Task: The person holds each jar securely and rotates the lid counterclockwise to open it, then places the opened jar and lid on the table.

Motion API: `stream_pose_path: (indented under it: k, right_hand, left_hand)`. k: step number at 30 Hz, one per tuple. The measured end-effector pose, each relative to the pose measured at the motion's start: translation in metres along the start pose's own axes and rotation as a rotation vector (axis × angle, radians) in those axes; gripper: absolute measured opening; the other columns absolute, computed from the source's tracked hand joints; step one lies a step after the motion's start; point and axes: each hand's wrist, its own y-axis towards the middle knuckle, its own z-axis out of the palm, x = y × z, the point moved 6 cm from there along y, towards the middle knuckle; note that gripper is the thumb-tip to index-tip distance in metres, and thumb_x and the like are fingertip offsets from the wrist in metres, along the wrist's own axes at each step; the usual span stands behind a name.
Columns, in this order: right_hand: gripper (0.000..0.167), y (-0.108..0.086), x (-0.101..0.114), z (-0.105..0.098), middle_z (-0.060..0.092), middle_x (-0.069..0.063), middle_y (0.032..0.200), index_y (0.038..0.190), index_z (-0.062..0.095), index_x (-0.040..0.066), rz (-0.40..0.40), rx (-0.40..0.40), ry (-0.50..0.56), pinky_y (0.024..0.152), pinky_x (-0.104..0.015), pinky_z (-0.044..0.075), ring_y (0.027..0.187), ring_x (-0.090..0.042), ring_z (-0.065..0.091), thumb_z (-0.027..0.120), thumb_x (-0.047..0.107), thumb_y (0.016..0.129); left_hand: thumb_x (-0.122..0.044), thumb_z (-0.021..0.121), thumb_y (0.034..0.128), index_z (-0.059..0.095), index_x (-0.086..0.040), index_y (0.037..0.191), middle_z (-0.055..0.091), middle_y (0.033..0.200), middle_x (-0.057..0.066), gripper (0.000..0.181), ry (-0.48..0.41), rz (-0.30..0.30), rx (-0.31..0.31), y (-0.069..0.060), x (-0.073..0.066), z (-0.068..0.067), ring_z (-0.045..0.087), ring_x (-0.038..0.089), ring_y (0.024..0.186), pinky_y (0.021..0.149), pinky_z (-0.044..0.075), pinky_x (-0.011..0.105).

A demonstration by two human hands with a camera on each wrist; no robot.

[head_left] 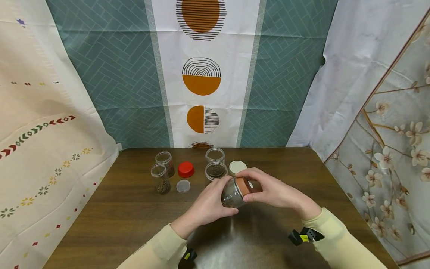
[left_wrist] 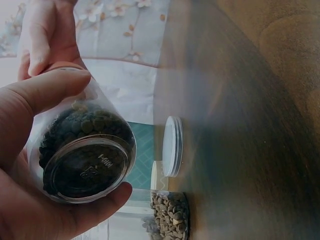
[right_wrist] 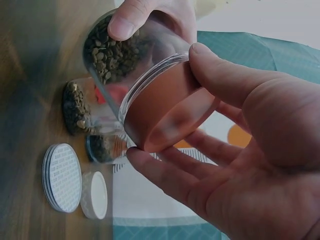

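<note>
A clear jar [head_left: 231, 195] with dark pellets in its bottom is tilted between my two hands above the table. My left hand [head_left: 212, 201] grips the jar's body, thumb on one side and fingers on the other. An orange-brown lid [head_left: 243, 186] sits on the jar's mouth, and my right hand [head_left: 270, 189] holds its rim between thumb and fingers. Seen in the right wrist view, the lid [right_wrist: 167, 112] lies against the glass rim; whether it is threaded tight I cannot tell. The jar's base [left_wrist: 87, 170] faces the left wrist camera.
Behind my hands stand two open jars [head_left: 216, 170] with dark contents. A white lid [head_left: 237, 166] and a silver-edged lid [right_wrist: 62, 177] lie near them. Farther left are two more open jars [head_left: 161, 183], a red lid [head_left: 186, 170] and a small pale lid [head_left: 183, 186].
</note>
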Motion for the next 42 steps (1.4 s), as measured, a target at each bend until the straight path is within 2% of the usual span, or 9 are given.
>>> stream_pose_path:
  k: [4, 9, 15, 22, 30, 37, 42]
  right_hand:
    - [0.069, -0.0005, 0.0012, -0.0013, 0.053, -0.004, 0.154, 0.154, 0.059, 0.019, -0.024, -0.012, -0.009, 0.108, -0.047, 0.056, 0.138, -0.027, 0.056, 0.092, 0.016, 0.093]
    - [0.069, -0.0008, 0.0017, -0.0012, 0.052, -0.003, 0.153, 0.151, 0.059, 0.020, -0.055, -0.005, 0.023, 0.109, -0.043, 0.055, 0.136, -0.028, 0.056, 0.092, 0.009, 0.091]
    - [0.067, -0.0010, 0.0000, -0.0005, 0.048, -0.007, 0.158, 0.149, 0.060, 0.019, -0.083, 0.001, 0.032, 0.112, -0.049, 0.052, 0.141, -0.030, 0.053, 0.092, 0.006, 0.091]
    - [0.066, -0.0025, -0.0012, 0.0007, 0.044, -0.005, 0.163, 0.147, 0.062, 0.019, -0.088, 0.001, 0.038, 0.114, -0.046, 0.051, 0.146, -0.030, 0.050, 0.091, 0.001, 0.090]
    - [0.066, -0.0043, -0.0028, 0.0020, 0.038, -0.006, 0.169, 0.147, 0.063, 0.021, -0.071, 0.014, 0.038, 0.115, -0.050, 0.049, 0.144, -0.031, 0.055, 0.091, 0.003, 0.091]
    - [0.065, -0.0048, -0.0022, 0.0012, 0.040, -0.007, 0.168, 0.147, 0.063, 0.020, -0.096, 0.012, 0.034, 0.115, -0.047, 0.050, 0.145, -0.029, 0.053, 0.091, 0.002, 0.090]
    - [0.052, -0.0050, -0.0028, 0.0009, 0.045, -0.001, 0.164, 0.145, 0.066, 0.021, -0.112, -0.010, 0.026, 0.114, -0.047, 0.051, 0.142, -0.026, 0.056, 0.087, 0.014, 0.098]
  left_hand:
    - [-0.036, 0.101, 0.0795, 0.050, -0.019, 0.157, 0.060, 0.140, 0.007, 0.095, -0.005, -0.001, 0.005, 0.0003, -0.0002, -0.0004, 0.060, 0.024, 0.121, 0.096, 0.055, 0.047]
    - [-0.036, 0.101, 0.0795, 0.051, -0.018, 0.156, 0.061, 0.141, 0.008, 0.094, -0.009, 0.008, -0.003, 0.0013, -0.0002, -0.0006, 0.060, 0.025, 0.121, 0.096, 0.055, 0.047]
    - [-0.036, 0.101, 0.0799, 0.051, -0.017, 0.156, 0.060, 0.142, 0.007, 0.093, -0.020, 0.003, -0.004, 0.0020, 0.0010, -0.0010, 0.060, 0.024, 0.121, 0.097, 0.055, 0.047]
    - [-0.036, 0.101, 0.0800, 0.051, -0.018, 0.155, 0.061, 0.139, 0.005, 0.092, -0.038, -0.004, -0.001, 0.0026, 0.0009, -0.0009, 0.060, 0.024, 0.120, 0.097, 0.055, 0.047]
    - [-0.038, 0.101, 0.0804, 0.051, -0.018, 0.155, 0.061, 0.138, 0.006, 0.092, -0.052, -0.029, 0.013, 0.0027, 0.0025, 0.0007, 0.060, 0.025, 0.120, 0.097, 0.055, 0.048]
    - [-0.038, 0.101, 0.0802, 0.050, -0.018, 0.156, 0.060, 0.140, 0.006, 0.093, -0.054, -0.029, 0.011, 0.0028, 0.0023, 0.0008, 0.061, 0.025, 0.121, 0.097, 0.055, 0.048]
    - [-0.036, 0.101, 0.0797, 0.052, -0.020, 0.155, 0.061, 0.138, 0.004, 0.092, -0.053, -0.017, 0.004, 0.0026, 0.0015, 0.0012, 0.061, 0.024, 0.120, 0.096, 0.054, 0.047]
